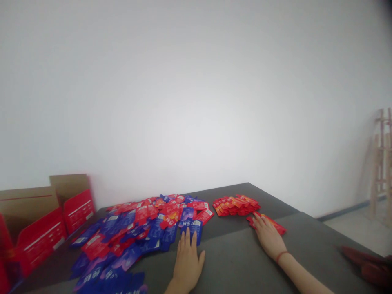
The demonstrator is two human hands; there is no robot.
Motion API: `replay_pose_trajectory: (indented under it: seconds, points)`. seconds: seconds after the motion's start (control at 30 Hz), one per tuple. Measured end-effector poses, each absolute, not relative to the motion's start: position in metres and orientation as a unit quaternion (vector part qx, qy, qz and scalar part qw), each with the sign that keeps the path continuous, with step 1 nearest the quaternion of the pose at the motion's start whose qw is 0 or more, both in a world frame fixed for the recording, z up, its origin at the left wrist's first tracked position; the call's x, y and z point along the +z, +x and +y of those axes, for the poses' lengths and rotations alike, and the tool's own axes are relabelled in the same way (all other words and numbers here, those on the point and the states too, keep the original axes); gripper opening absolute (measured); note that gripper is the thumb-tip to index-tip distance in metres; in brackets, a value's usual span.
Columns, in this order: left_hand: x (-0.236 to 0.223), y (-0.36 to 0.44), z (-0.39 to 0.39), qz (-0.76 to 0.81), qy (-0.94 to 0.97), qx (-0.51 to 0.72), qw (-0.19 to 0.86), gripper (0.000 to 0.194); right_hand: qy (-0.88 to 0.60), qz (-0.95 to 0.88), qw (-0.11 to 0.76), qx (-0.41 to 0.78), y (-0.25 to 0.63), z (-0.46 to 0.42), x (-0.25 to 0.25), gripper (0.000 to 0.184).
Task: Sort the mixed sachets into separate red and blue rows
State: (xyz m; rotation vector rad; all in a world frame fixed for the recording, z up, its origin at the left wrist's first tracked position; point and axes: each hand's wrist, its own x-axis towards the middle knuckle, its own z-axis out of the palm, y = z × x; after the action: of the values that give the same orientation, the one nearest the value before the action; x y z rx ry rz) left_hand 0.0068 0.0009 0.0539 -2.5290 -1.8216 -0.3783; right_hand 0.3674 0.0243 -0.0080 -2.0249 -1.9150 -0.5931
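My left hand (187, 261) lies low over the table with its fingers stretched out. Its fingertips rest on or just over a blue packet (196, 229) at the right edge of a loose pile. That pile mixes blue packets (112, 222) with red packets (96, 243), spread out and overlapping. To the right, my right hand (270, 237), with a reddish band at the wrist, is laid flat with fingers extended over a few red-orange packets (277, 226), partly covering them. Just beyond it, a row of red-orange packets (235, 205) lies neatly overlapped.
Red cardboard boxes (43, 232) with raised brown flaps stand at the left edge of the dark grey table (228, 261). A dark red object (367, 265), blurred, is at the lower right. A white wall (196, 102) rises behind, and a wooden rack (381, 163) stands far right.
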Motion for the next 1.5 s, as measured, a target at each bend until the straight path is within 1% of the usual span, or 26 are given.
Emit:
replay_pose_trajectory:
  seconds: [0.13,0.23,0.33,0.47,0.57,0.67,0.7,0.73,0.8,0.87,0.9,0.97,1.03,1.1,1.17,1.23,1.3,1.37,1.43,1.5]
  points:
    - [0.053,0.012,0.013,-0.593,-0.798,-0.113,0.001,0.063,-0.698,-0.674,0.141,-0.198,0.373,0.024,-0.009,0.046]
    - [0.055,0.015,0.019,-0.589,-0.8,-0.112,0.019,0.055,-0.689,-0.678,0.144,-0.211,0.372,0.022,-0.006,0.047]
    - [0.062,0.019,0.024,-0.586,-0.803,-0.102,0.022,0.047,-0.643,-0.716,0.166,-0.214,0.347,0.016,0.001,0.046]
    - [0.074,0.016,0.021,-0.583,-0.807,-0.09,0.005,0.041,-0.568,-0.783,0.224,-0.119,0.274,-0.002,0.005,0.049]
    - [0.077,0.003,0.008,-0.573,-0.814,-0.1,-0.011,0.039,-0.529,-0.799,0.281,-0.047,0.22,-0.015,0.009,0.059]
    - [0.075,-0.014,-0.01,-0.556,-0.821,-0.122,-0.036,0.031,-0.509,-0.794,0.333,0.029,0.189,-0.021,0.019,0.068]
    - [0.074,-0.019,-0.016,-0.551,-0.822,-0.134,-0.054,0.027,-0.506,-0.788,0.344,0.067,0.183,-0.022,0.024,0.066]
    - [0.072,-0.024,-0.021,-0.548,-0.82,-0.149,-0.079,0.024,-0.504,-0.782,0.35,0.114,0.178,-0.021,0.028,0.06]
    - [0.069,-0.031,-0.029,-0.547,-0.807,-0.178,-0.135,0.019,-0.501,-0.767,0.343,0.206,0.171,-0.02,0.037,0.039]
    - [0.065,-0.033,-0.035,-0.554,-0.79,-0.197,-0.171,0.018,-0.512,-0.758,0.314,0.252,0.165,-0.018,0.042,0.024]
    - [0.063,-0.033,-0.038,-0.556,-0.788,-0.204,-0.166,0.02,-0.528,-0.756,0.294,0.25,0.162,-0.017,0.043,0.021]
    - [0.057,-0.03,-0.043,-0.545,-0.802,-0.211,-0.126,0.031,-0.567,-0.755,0.257,0.206,0.156,-0.019,0.043,0.019]
    - [0.05,-0.026,-0.049,-0.504,-0.834,-0.198,-0.107,0.042,-0.585,-0.763,0.244,0.129,0.151,-0.024,0.04,0.027]
    - [0.043,-0.023,-0.054,-0.454,-0.867,-0.162,-0.127,0.051,-0.564,-0.786,0.245,0.062,0.15,-0.032,0.036,0.037]
    - [0.04,-0.022,-0.058,-0.421,-0.885,-0.132,-0.151,0.067,-0.517,-0.825,0.223,0.055,0.155,-0.043,0.031,0.047]
    - [0.04,-0.026,-0.059,-0.41,-0.89,-0.118,-0.158,0.078,-0.479,-0.853,0.185,0.09,0.165,-0.055,0.028,0.055]
    - [0.041,-0.031,-0.061,-0.409,-0.892,-0.109,-0.157,0.081,-0.472,-0.86,0.156,0.114,0.178,-0.063,0.027,0.061]
    - [0.039,-0.036,-0.062,-0.415,-0.891,-0.11,-0.15,0.082,-0.482,-0.857,0.143,0.116,0.188,-0.067,0.027,0.063]
    - [0.035,-0.037,-0.065,-0.428,-0.884,-0.125,-0.139,0.082,-0.486,-0.855,0.145,0.108,0.192,-0.067,0.027,0.062]
    - [0.03,-0.034,-0.066,-0.442,-0.876,-0.151,-0.121,0.078,-0.486,-0.853,0.17,0.088,0.188,-0.065,0.028,0.058]
